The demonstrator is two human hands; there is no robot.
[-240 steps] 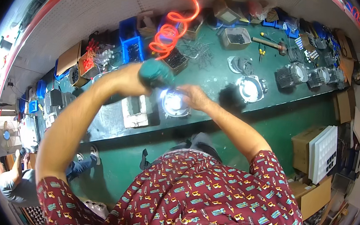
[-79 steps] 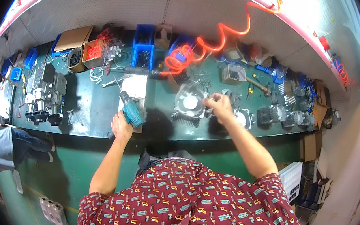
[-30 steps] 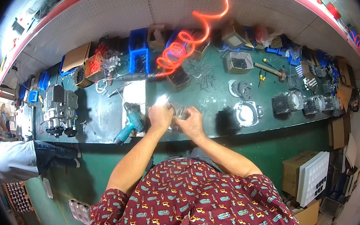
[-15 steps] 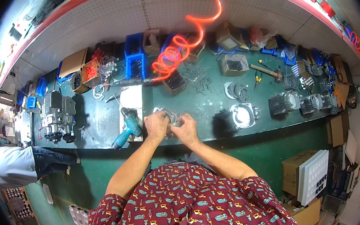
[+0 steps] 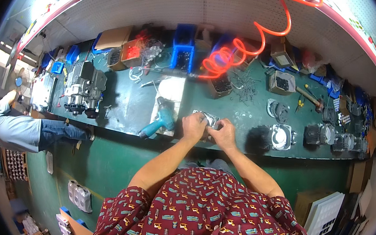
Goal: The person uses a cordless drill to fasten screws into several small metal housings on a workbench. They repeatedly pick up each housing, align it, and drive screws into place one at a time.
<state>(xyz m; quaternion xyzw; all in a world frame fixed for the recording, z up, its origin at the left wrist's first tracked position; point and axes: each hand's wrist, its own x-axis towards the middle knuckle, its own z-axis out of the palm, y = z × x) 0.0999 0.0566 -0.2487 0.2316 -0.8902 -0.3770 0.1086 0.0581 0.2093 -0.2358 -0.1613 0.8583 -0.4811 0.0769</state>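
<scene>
Since half a second ago the hands have barely shifted; both are still closed in on the metal housing (image 5: 206,119), and the view has only swung a little. The left hand (image 5: 194,126) curls over the part's near-left side, and the right hand (image 5: 223,133) curls over its near-right side, fingers bent and gripping or pressing. How firm the grip is, I cannot tell.

The housing sits flat near the front edge of the green worktop (image 5: 124,105), about mid-length. The teal power driver (image 5: 159,122) lies just left of it on a white cloth (image 5: 171,88), untouched.

To do it well, I'd say: keep the part flat on the worktop, thumbs even on both sides, and seat it square before reaching for the driver. The red coiled air hose (image 5: 225,59) hangs at the back, clear of the hands.
</scene>
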